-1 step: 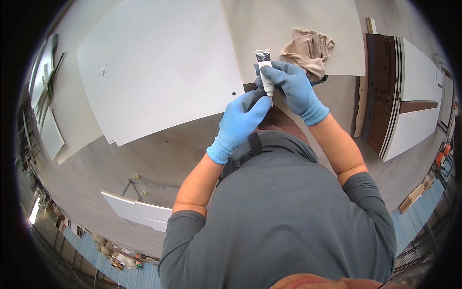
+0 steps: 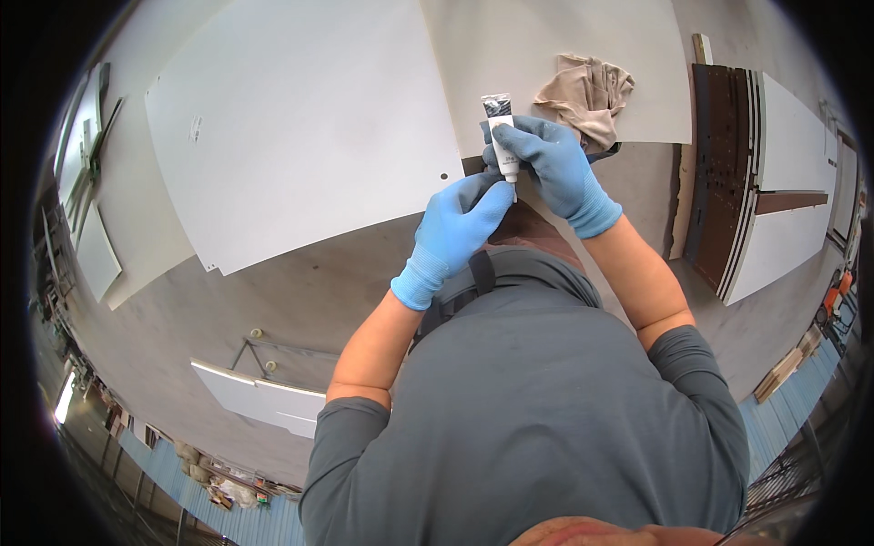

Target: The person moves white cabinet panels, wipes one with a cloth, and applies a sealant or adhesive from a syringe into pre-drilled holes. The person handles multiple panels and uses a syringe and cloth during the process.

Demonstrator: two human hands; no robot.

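Note:
A small white squeeze tube (image 2: 503, 136) with a dark, crimped top end points nozzle-down in front of my chest. My right hand (image 2: 551, 159), in a blue work glove with a darker palm, is closed round its body, thumb lying across the front. Below it my left hand (image 2: 464, 214), gloved alike, is closed at the tube's lower end, with thumb and fingers pinched at the nozzle. A little of the white tip (image 2: 515, 194) shows beside the left thumb; the rest is covered by the fingers.
Left of my hands lies a large white panel (image 2: 300, 127) with a small dark hole near its corner. A crumpled beige cloth (image 2: 585, 96) rests beyond my right hand. Brown and white boards (image 2: 724, 164) are stacked at the right. Another white board (image 2: 255, 396) sits at the lower left.

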